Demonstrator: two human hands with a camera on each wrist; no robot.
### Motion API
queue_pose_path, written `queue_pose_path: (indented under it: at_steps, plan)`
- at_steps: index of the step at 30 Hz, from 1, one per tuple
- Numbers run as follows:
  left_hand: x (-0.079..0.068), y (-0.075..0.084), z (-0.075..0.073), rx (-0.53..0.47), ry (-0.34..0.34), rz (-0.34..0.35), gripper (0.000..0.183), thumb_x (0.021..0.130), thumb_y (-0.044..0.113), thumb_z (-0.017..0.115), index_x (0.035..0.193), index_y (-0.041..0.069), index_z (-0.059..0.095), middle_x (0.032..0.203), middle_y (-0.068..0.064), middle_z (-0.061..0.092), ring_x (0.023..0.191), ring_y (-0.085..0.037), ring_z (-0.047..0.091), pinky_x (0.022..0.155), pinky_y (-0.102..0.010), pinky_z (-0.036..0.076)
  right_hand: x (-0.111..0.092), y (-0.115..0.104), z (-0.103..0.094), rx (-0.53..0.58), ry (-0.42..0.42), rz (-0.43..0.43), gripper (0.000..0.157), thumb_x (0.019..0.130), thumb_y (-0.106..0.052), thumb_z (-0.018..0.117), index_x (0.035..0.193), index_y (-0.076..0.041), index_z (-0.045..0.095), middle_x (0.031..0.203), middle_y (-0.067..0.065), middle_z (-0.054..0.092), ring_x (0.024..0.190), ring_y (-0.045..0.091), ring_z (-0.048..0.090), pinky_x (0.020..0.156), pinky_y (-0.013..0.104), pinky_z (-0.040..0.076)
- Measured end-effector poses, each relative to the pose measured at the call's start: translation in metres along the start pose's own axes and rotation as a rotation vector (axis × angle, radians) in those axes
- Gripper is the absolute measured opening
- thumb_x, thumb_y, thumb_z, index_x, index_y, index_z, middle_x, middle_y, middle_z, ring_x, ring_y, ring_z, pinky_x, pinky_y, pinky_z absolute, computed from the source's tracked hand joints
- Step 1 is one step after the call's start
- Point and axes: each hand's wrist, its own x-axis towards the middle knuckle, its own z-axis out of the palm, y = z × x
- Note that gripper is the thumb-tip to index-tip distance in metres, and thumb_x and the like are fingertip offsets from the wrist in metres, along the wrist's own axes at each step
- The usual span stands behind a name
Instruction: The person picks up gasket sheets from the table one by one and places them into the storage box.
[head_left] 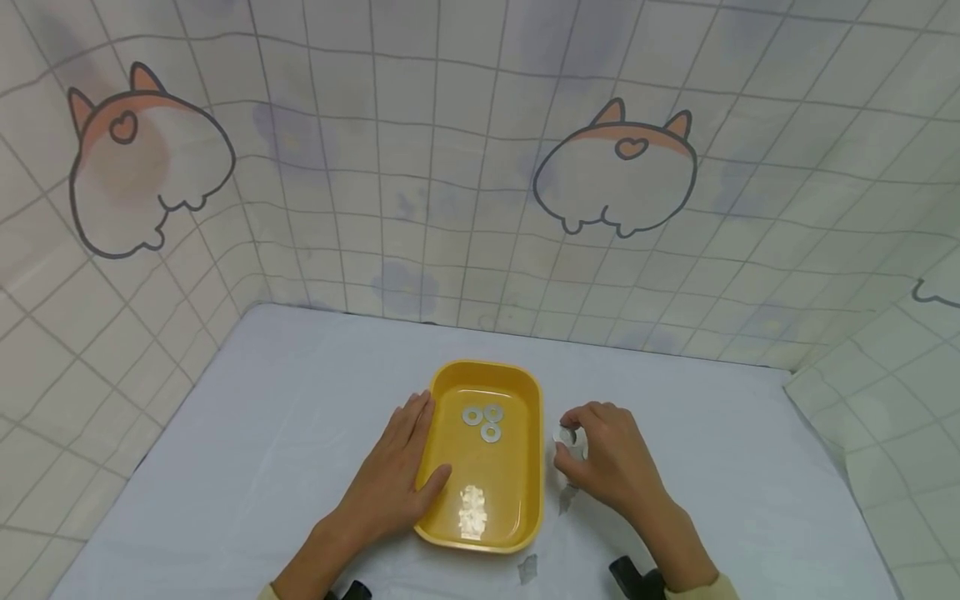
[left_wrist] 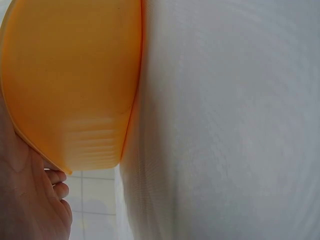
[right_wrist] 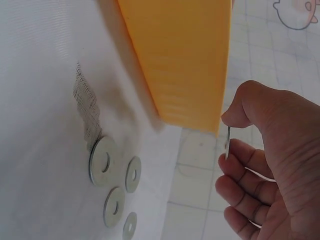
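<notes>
A yellow tray (head_left: 480,492) stands on the white-covered table, with 3 flat metal washers (head_left: 491,432) lying inside toward its far end. My left hand (head_left: 397,471) rests along the tray's left rim, fingers straight and thumb over the edge. In the left wrist view the palm lies against the rim of the tray (left_wrist: 75,75). Just right of the tray, my right hand (head_left: 611,454) pinches a washer (right_wrist: 228,142) between thumb and fingertips, seen edge-on in the right wrist view. Several more washers (right_wrist: 103,161) of differing size lie on the cloth below that hand.
Grey worn patches mark the cloth, one (head_left: 528,569) near the tray's front right corner and another (right_wrist: 86,105) beside the loose washers. A tiled-pattern curtain (head_left: 420,192) with cartoon animals hangs behind and around the table (head_left: 300,392).
</notes>
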Motion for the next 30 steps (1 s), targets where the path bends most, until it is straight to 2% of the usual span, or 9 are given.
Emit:
queue_pose_path:
  at_steps: [5,7,9,13,16,30]
  plan:
    - [0.001,0.000,0.001,-0.011,-0.008,-0.001,0.088,0.101,0.039,0.065,0.167,-0.003,0.023,0.176,-0.017,0.024,0.165,-0.035,0.025,0.137,-0.023,-0.004,0.004,-0.005,0.000,0.020,-0.018,-0.003,0.027,0.081,-0.029,0.085,0.102,-0.013,0.078,0.097,0.000,0.076,0.094,0.021,0.066,0.099,0.047,0.060]
    - [0.001,0.001,0.001,-0.012,-0.006,0.002,0.088,0.101,0.039,0.065,0.166,-0.003,0.024,0.176,-0.018,0.025,0.164,-0.035,0.026,0.137,-0.022,-0.005,0.005,-0.006,0.000,0.029,-0.025,-0.010,0.027,0.081,-0.029,0.085,0.102,-0.013,0.078,0.097,-0.001,0.077,0.095,0.022,0.067,0.101,0.047,0.060]
    - [0.001,0.001,0.001,-0.008,0.001,0.006,0.088,0.101,0.039,0.065,0.166,-0.003,0.024,0.175,-0.018,0.026,0.164,-0.036,0.027,0.138,-0.026,0.000,0.006,-0.008,0.000,0.033,-0.031,-0.020,0.026,0.082,-0.029,0.085,0.102,-0.013,0.078,0.097,-0.001,0.076,0.096,0.022,0.067,0.102,0.048,0.059]
    - [0.001,0.002,0.000,0.001,-0.003,0.004,0.088,0.100,0.040,0.065,0.166,-0.004,0.025,0.175,-0.018,0.026,0.164,-0.036,0.027,0.138,-0.041,0.016,0.011,-0.010,0.000,0.040,-0.034,-0.053,0.023,0.082,-0.027,0.084,0.100,-0.013,0.077,0.095,-0.001,0.074,0.096,0.023,0.067,0.104,0.048,0.057]
    - [0.002,0.002,-0.001,0.007,-0.018,-0.002,0.089,0.101,0.041,0.064,0.166,-0.004,0.023,0.176,-0.018,0.025,0.164,-0.036,0.026,0.135,-0.048,0.021,0.014,-0.012,-0.001,0.043,-0.041,-0.074,0.022,0.082,-0.026,0.083,0.099,-0.013,0.077,0.094,-0.001,0.073,0.096,0.023,0.067,0.103,0.047,0.058]
    - [0.001,0.001,-0.001,-0.011,-0.022,-0.014,0.090,0.101,0.040,0.063,0.168,-0.001,0.020,0.177,-0.017,0.023,0.165,-0.034,0.024,0.137,-0.043,0.017,0.036,-0.019,-0.005,0.087,-0.082,-0.138,0.024,0.084,-0.027,0.079,0.103,-0.012,0.076,0.099,-0.001,0.074,0.098,0.022,0.066,0.104,0.046,0.057]
